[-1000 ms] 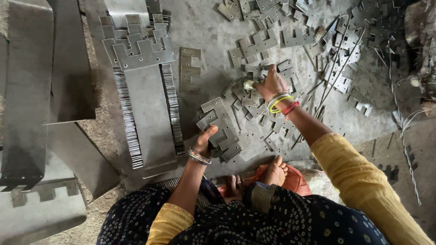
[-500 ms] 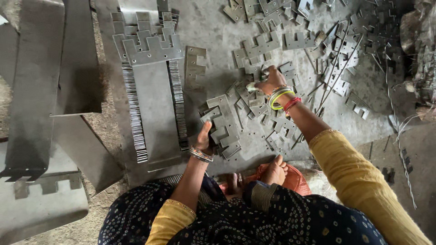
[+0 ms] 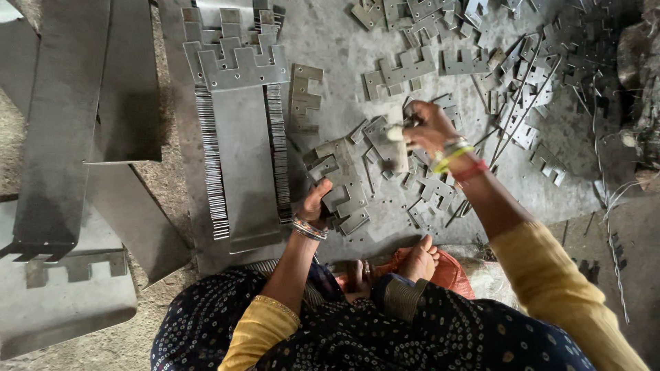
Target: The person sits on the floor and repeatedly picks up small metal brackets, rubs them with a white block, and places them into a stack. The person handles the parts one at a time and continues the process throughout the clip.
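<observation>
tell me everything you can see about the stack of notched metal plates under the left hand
The stack of notched plates is a loose pile of flat, dull grey sheet-metal pieces with square cut-outs along their edges and small punched holes. They lie fanned and skewed on the concrete floor, just right of the long metal sheet. The left hand grips the pile's near left edge. More plates of this kind lie scattered beyond it.

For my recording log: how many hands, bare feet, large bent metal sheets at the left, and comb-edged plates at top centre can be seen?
Hands: 2, left hand and right hand
Bare feet: 1
Large bent metal sheets: 3
Comb-edged plates: 1 stack, too overlapped to count singly
Total: 7
</observation>
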